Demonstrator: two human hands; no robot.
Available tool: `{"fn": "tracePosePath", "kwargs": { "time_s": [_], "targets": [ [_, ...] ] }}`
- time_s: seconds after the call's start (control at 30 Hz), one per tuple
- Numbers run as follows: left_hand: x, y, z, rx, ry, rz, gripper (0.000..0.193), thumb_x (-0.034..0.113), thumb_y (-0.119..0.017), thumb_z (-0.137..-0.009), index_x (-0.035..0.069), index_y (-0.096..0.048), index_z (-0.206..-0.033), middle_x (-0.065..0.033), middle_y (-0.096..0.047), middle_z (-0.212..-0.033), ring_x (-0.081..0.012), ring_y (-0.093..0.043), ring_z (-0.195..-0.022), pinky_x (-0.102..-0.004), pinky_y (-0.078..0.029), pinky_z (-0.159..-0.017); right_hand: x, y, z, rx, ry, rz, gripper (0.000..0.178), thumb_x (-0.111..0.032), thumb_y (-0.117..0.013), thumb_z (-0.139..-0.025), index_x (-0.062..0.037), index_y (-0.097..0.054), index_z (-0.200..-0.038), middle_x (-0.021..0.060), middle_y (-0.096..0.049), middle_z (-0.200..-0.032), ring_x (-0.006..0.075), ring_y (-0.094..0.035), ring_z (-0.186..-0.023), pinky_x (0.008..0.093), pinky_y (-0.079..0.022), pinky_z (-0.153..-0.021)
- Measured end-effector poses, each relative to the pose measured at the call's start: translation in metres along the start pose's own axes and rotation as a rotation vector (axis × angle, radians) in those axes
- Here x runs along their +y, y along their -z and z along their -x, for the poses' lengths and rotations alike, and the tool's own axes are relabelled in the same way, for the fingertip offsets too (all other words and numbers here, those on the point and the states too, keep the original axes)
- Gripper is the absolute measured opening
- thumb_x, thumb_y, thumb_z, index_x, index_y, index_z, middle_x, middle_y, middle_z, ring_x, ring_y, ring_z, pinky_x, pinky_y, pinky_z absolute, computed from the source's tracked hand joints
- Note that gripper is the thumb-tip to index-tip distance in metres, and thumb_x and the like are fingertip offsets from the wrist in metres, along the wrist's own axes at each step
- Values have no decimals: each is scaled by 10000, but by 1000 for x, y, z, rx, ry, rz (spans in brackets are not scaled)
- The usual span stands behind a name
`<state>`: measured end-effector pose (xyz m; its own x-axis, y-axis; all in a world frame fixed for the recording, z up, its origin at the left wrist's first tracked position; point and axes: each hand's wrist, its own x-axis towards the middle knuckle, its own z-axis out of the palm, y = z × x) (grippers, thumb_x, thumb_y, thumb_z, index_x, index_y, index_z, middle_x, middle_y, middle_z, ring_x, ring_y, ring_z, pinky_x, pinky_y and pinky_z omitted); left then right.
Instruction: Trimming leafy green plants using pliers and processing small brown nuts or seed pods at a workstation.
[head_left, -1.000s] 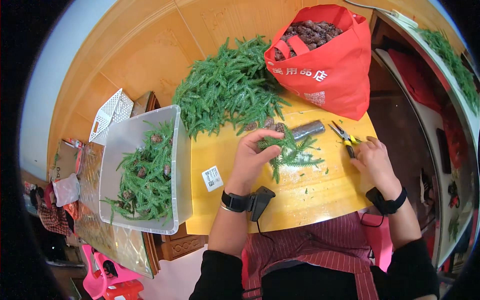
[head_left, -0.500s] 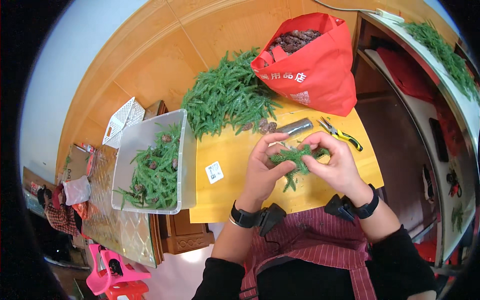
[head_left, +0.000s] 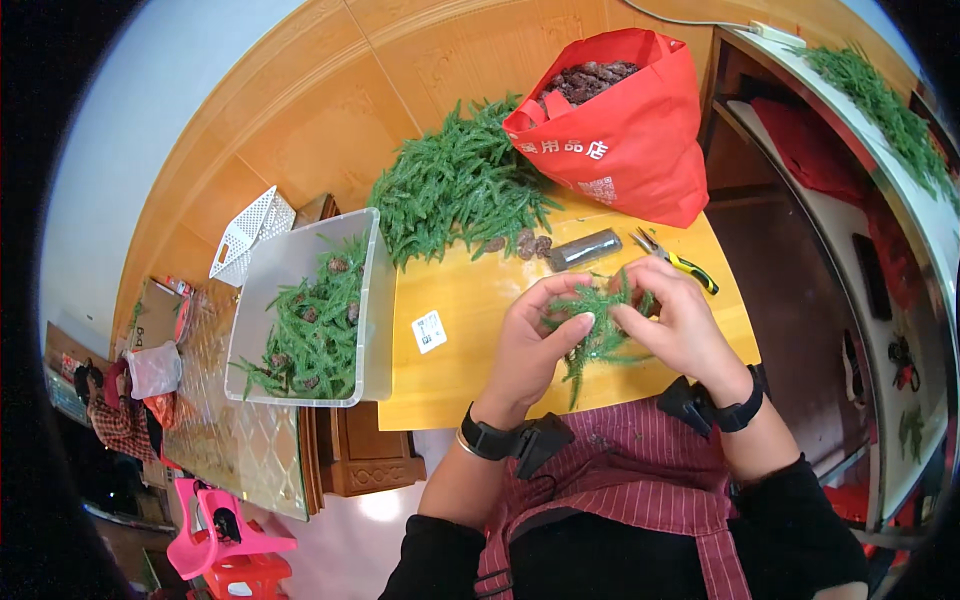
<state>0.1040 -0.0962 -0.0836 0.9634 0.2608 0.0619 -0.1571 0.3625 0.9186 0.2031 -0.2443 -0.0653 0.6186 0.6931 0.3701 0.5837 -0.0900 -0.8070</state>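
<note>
Over the yellow table (head_left: 450, 390), both hands hold a small green artificial pine sprig (head_left: 598, 335) with several short branches. My left hand (head_left: 530, 345) pinches it from the left, thumb laid across the needles. From the other side my right hand (head_left: 688, 318) grips it with bent fingers and thumb, partly covered by needles. Whether anything else is in the sprig's middle is hidden. Beyond the hands lie a dark, wrapped cylindrical bundle (head_left: 585, 250), a few brown pine cones (head_left: 527, 243) and pliers (head_left: 685, 268) with yellow and black handles.
A translucent bin (head_left: 372, 335) of sprigs with pine cones stands left. Behind are a heap of green sprigs (head_left: 450, 185) and a red bag (head_left: 645, 150) full of pine cones. A white label (head_left: 429, 332) lies on the table. Shelving (head_left: 880, 290) stands right; another person (head_left: 120, 420) is far left.
The sprig has come slightly nearer to me, and its branches look more spread out. My right fingers have shifted around it. Both hands still hold it.
</note>
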Motion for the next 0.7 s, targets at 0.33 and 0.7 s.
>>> {"fn": "tracePosePath", "kwargs": {
  "time_s": [0.33, 0.7],
  "targets": [
    [-3, 2, 5, -32, 48, 160, 323, -28, -534, -816, 41, -439, -1116, -46, -508, -1006, -111, -521, -896, -243, -457, -781, -4, 5, 8, -182, -211, -139, 197, -116, -652, -752, -22, -504, -841, 2, -514, -727, 60, -459, -691, 218, -392, -616],
    [1, -2, 6, 3, 9, 99, 277, -10, -519, -848, 43, -438, -1107, -55, -530, -982, -104, -526, -885, -234, -451, -772, 5, -14, 11, -132, -82, -146, 371, -97, -730, -688, -48, -457, -933, -3, -514, -789, 68, -486, -730, 214, -414, -677]
  ]
}}
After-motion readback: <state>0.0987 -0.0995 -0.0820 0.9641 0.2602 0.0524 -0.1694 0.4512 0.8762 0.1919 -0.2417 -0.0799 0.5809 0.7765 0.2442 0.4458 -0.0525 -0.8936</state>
